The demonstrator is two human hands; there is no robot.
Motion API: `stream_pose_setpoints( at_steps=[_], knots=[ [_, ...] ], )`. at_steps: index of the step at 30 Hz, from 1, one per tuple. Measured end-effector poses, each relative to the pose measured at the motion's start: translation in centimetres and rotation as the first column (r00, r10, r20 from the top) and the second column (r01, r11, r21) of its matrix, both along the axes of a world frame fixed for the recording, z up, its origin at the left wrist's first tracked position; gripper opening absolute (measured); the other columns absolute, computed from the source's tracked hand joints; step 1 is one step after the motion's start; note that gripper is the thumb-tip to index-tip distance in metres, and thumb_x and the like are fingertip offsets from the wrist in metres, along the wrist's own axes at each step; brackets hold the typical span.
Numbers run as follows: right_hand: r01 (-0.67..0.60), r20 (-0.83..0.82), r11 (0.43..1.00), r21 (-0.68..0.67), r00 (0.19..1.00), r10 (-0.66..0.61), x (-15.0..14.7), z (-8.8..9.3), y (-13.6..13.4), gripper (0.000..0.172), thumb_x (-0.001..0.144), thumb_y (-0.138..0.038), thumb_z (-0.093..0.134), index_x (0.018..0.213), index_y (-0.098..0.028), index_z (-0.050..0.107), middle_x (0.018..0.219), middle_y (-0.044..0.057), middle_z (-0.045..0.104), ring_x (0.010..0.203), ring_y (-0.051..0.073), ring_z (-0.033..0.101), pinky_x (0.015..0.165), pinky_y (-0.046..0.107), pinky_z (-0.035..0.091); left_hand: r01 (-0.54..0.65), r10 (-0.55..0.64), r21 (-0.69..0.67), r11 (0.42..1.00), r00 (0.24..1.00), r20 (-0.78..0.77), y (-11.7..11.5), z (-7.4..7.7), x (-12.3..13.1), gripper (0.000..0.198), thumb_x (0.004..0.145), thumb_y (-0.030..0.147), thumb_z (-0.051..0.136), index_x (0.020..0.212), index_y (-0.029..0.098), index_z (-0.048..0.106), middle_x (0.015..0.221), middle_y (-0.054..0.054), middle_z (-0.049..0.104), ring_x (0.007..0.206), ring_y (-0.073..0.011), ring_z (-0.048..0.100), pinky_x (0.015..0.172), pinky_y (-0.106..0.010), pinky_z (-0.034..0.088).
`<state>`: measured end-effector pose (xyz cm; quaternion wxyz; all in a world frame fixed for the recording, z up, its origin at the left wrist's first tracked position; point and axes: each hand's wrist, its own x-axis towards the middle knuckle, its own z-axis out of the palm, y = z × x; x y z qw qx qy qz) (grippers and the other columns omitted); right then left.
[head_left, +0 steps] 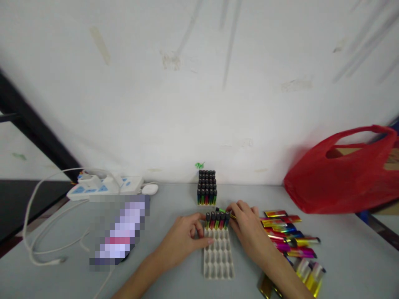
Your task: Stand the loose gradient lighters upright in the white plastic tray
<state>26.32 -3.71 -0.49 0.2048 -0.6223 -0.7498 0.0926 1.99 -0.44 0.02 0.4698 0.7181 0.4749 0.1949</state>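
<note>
A pale moulded tray (pixel 218 272) with rows of small pockets lies in front of me. Its far row holds several slim, black-topped lighters (pixel 217 220) upright, with coloured shiny bodies; the nearer pockets hold nothing. My left hand (pixel 187 234) grips the tray's left side, thumb over the pockets and fingers curled by the leftmost lighter. Just beyond the tray's far right corner, my right hand (pixel 246 224) pinches a green lighter (pixel 222 211), which lies nearly level with its black end pointing left. Part of this lighter is hidden by the fingers.
A filled block of black-topped lighters (pixel 207 187) stands by the wall. To the right lies a loose pile of shiny coloured lighters (pixel 289 241), partly under my right forearm. A red plastic bag (pixel 336 178) sits behind it. Leftward are a power strip (pixel 106 187), cables and a blurred phone (pixel 121 232).
</note>
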Motion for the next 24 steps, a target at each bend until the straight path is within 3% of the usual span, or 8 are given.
stream_pose_setpoints(
  at_steps=[3,6,8,11,17,19,24],
  knots=[
    [0.064,-0.108,0.997,0.044,0.992,-0.059,0.1,-0.4,0.2,0.013,0.106,-0.015,0.055,0.106,-0.022,0.066,0.111,0.011,0.073,0.105,0.033,0.067,0.092,0.046,0.040,0.004,-0.004,0.001,1.000,1.000,0.002,0.0,0.1,0.0,0.040,0.078,0.039,0.091,0.109,0.017,0.077,0.066,0.009,0.058,0.060,-0.0117,0.046,0.057,-0.025,0.031],
    [0.158,-0.377,0.987,0.035,0.916,-0.134,0.3,-0.4,0.6,0.008,0.104,-0.026,0.060,0.105,-0.022,0.066,0.101,0.009,0.074,0.091,0.030,0.067,0.084,0.042,0.044,0.003,-0.003,-0.004,1.000,1.000,0.003,0.0,0.2,0.0,0.037,0.078,0.039,0.091,0.105,0.017,0.077,0.066,0.009,0.058,0.059,-0.0115,0.045,0.057,-0.025,0.031],
    [0.188,-0.598,0.982,-0.012,0.786,-0.158,0.3,0.0,0.8,0.014,0.101,-0.035,0.064,0.105,-0.022,0.067,0.096,0.008,0.075,0.087,0.028,0.067,0.080,0.040,0.046,0.007,-0.007,-0.012,1.000,1.000,0.006,0.0,0.2,0.0,0.035,0.078,0.039,0.091,0.102,0.017,0.076,0.065,0.009,0.056,0.058,-0.0114,0.045,0.057,-0.026,0.031],
    [0.164,-0.833,0.982,-0.092,0.527,-0.166,0.2,0.9,1.0,0.027,0.092,-0.044,0.074,0.105,-0.021,0.071,0.091,0.006,0.074,0.084,0.026,0.065,0.077,0.037,0.047,0.008,-0.008,-0.015,1.000,1.000,0.011,0.0,0.2,0.0,0.033,0.079,0.039,0.091,0.097,0.017,0.074,0.064,0.010,0.056,0.057,-0.0110,0.044,0.056,-0.026,0.031],
    [0.105,-0.958,0.959,-0.263,0.092,-0.272,-0.2,2.0,0.9,0.029,0.077,-0.040,0.084,0.097,-0.021,0.073,0.073,-0.001,0.066,0.069,0.018,0.055,0.064,0.030,0.041,0.000,0.001,-0.020,1.000,1.000,0.016,0.0,0.2,0.0,0.032,0.077,0.038,0.091,0.090,0.016,0.071,0.068,0.008,0.060,0.061,-0.0115,0.046,0.058,-0.026,0.031],
    [0.092,-0.961,0.959,-0.269,0.037,-0.273,-0.3,2.1,0.9,0.031,0.075,-0.040,0.083,0.098,-0.022,0.070,0.073,-0.002,0.065,0.064,0.016,0.053,0.058,0.028,0.038,0.002,-0.001,-0.022,1.000,1.000,0.017,0.0,0.2,0.0,0.033,0.077,0.039,0.091,0.093,0.016,0.072,0.068,0.008,0.060,0.061,-0.0118,0.047,0.058,-0.026,0.032],
    [0.049,-0.962,0.961,-0.273,0.008,-0.274,-0.5,2.7,0.7,0.037,0.074,-0.038,0.084,0.104,-0.022,0.070,0.068,-0.004,0.062,0.056,0.013,0.049,0.053,0.025,0.035,-0.002,0.002,-0.006,1.000,1.000,0.009,0.0,0.2,0.0,0.035,0.078,0.039,0.090,0.099,0.017,0.074,0.067,0.008,0.060,0.061,-0.0119,0.046,0.059,-0.026,0.032]
  ],
)
